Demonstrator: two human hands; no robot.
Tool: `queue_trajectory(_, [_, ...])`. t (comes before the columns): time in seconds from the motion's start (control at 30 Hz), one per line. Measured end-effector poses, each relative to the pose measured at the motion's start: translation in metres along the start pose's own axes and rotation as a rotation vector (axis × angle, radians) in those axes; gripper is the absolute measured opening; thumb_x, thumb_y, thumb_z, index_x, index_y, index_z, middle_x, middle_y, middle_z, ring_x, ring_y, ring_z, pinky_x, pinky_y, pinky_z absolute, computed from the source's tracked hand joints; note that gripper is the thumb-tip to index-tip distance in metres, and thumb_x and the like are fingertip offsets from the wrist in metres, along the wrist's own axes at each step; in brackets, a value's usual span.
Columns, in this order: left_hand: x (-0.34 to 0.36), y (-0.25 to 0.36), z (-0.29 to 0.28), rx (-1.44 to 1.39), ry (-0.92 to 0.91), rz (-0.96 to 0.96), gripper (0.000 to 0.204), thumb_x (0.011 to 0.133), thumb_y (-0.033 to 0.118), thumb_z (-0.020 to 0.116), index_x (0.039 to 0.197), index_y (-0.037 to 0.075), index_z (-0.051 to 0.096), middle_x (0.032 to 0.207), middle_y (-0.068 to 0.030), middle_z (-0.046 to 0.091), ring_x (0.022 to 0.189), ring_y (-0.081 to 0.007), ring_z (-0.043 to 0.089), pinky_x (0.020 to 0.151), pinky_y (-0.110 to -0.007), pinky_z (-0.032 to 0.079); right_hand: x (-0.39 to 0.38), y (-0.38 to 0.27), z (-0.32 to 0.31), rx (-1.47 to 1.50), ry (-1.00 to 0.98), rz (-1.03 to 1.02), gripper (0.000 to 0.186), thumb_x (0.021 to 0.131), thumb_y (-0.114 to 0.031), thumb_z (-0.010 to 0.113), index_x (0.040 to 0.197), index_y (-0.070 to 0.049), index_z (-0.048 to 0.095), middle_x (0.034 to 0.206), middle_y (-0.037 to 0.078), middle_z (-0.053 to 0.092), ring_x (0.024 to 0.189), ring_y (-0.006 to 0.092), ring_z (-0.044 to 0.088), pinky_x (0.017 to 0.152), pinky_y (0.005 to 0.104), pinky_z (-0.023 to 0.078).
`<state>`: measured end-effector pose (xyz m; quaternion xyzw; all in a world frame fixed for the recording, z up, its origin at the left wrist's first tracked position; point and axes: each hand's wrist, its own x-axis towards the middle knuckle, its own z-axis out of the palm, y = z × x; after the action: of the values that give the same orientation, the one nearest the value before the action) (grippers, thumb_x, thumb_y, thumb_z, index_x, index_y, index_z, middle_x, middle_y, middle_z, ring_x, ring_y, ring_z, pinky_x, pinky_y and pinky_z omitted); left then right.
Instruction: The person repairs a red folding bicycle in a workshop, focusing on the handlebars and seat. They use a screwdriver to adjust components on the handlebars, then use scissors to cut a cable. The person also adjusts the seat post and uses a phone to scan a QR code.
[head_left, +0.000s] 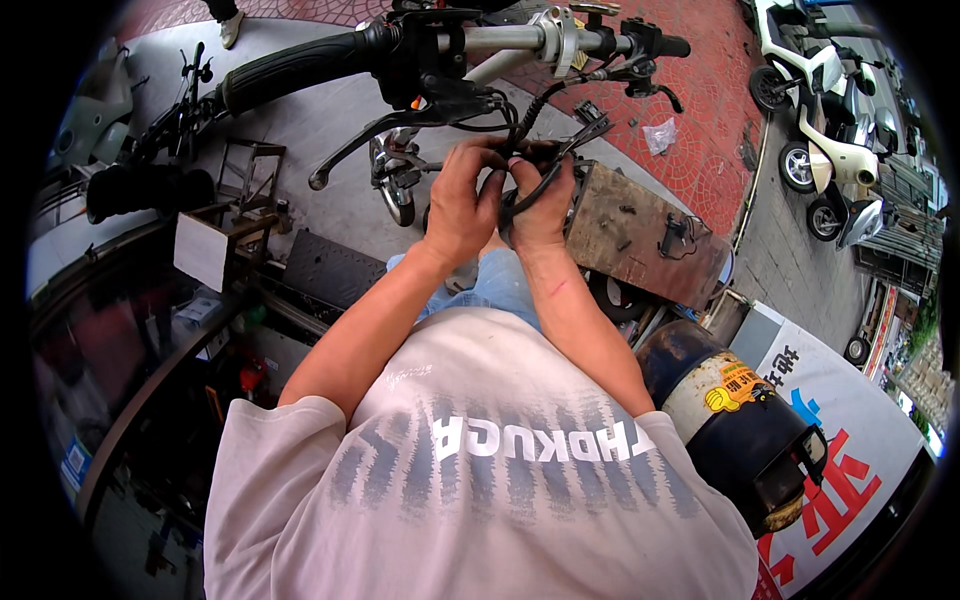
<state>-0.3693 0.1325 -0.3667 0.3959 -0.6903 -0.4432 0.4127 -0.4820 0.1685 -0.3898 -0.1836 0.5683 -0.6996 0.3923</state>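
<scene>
Below the handlebar of a two-wheeler, both my hands work close together on a bundle of black cables. My left hand has its fingers curled and pinched at the cables, close to my right thumb. Fingers bent, my right hand grips the bundle, and a loop of cable crosses its palm side. Just where the fingertips meet, the cable ends are hidden. Above my left hand are a black rubber grip and a black hand lever.
To the right stands a worn metal-topped box with small parts and a black device on it. A rusty dark cylinder sits near my right elbow. Parked scooters line the far right; a small stool is at left.
</scene>
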Motion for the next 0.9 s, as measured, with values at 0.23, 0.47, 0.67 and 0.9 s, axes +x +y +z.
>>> queue_trajectory(0.23, [0.008,-0.038,0.004,-0.545,0.053,-0.414,0.024,0.092,0.002,0.066,0.116,-0.002,0.068,0.106,-0.0078,0.073,0.092,-0.0132,0.068,0.082,-0.027,0.054,-0.009,-0.008,0.011,-0.273,0.056,-0.132,0.033,0.085,0.000,0.070,0.113,0.001,0.053,0.103,0.011,0.068,0.092,0.0171,0.066,0.083,0.0302,0.054])
queue_trajectory(0.47, [0.026,-0.014,-0.005,0.020,-0.029,-0.410,0.023,0.093,0.007,0.072,0.115,-0.002,0.072,0.104,-0.0067,0.076,0.088,-0.0116,0.069,0.078,-0.028,0.056,-0.002,-0.017,0.009,-0.232,0.067,-0.020,0.033,0.083,0.000,0.072,0.111,0.002,0.055,0.099,0.011,0.069,0.087,0.0168,0.066,0.077,0.0299,0.054])
queue_trajectory(0.67, [0.024,-0.029,-0.003,-0.091,0.007,-0.328,0.021,0.093,0.007,0.072,0.113,0.000,0.073,0.103,-0.0053,0.077,0.083,-0.0117,0.069,0.075,-0.028,0.056,0.012,-0.001,0.005,-0.168,0.130,0.060,0.032,0.080,0.000,0.075,0.107,0.002,0.058,0.095,0.009,0.069,0.084,0.0163,0.066,0.075,0.0281,0.053])
queue_trajectory(0.9, [0.019,-0.029,0.000,-0.095,0.056,-0.246,0.017,0.090,0.007,0.070,0.105,0.001,0.071,0.100,-0.0124,0.068,0.079,-0.0239,0.068,0.070,-0.033,0.055,0.014,-0.007,0.009,-0.266,0.075,0.093,0.034,0.077,0.000,0.075,0.105,0.001,0.057,0.093,0.008,0.068,0.084,0.0160,0.064,0.075,0.0289,0.052])
